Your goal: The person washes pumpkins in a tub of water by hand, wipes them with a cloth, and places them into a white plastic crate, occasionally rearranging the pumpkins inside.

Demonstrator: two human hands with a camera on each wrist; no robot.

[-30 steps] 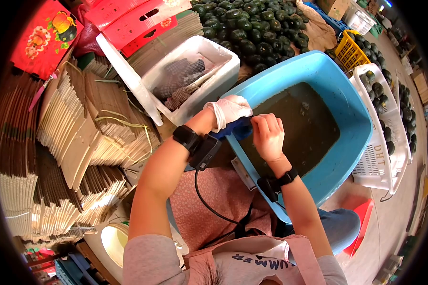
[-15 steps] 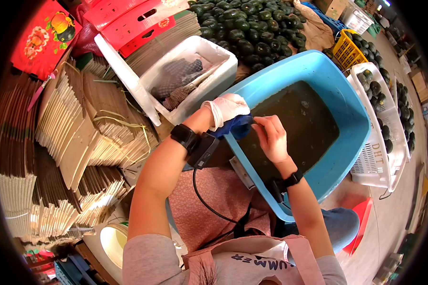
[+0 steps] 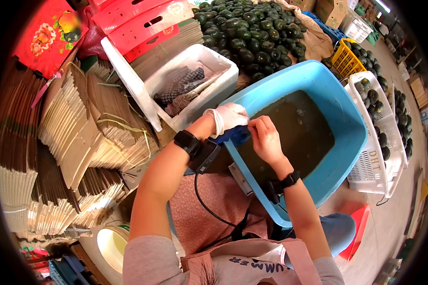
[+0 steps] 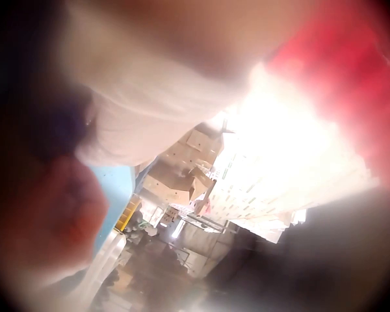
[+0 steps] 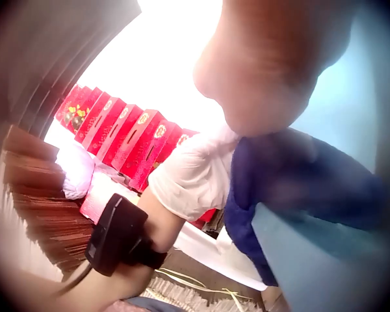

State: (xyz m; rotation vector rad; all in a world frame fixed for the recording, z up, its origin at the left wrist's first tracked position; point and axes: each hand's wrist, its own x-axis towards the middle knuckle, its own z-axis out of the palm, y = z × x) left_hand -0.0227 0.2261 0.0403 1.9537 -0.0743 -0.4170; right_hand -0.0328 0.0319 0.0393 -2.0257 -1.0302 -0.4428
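Note:
A dark blue cloth [image 3: 237, 137] hangs over the left rim of a light blue tub [image 3: 349, 102] that holds murky brown water. My left hand [image 3: 230, 117], in a white glove, holds the cloth at that rim. My bare right hand [image 3: 267, 138] is beside it over the tub, with fingers curled and fingertips pinched at the cloth's edge. In the right wrist view, the blurred right hand [image 5: 273, 71] meets the top of the cloth [image 5: 299, 172] beside the gloved left hand [image 5: 198, 172]. Part of the left hand's fingers is hidden.
A white foam box [image 3: 214, 97] with checked cloths stands left of the tub. Stacked flat cardboard [image 3: 71, 128] fills the left side, with red cartons [image 3: 142, 23] behind. Avocados [image 3: 247, 35] are heaped beyond the tub. A white crate [image 3: 371, 166] stands at its right.
My right hand opened a little and drew back from the cloth half a second ago; now its fingers are curled at it again. The left hand stays at the rim. The head view has shifted slightly.

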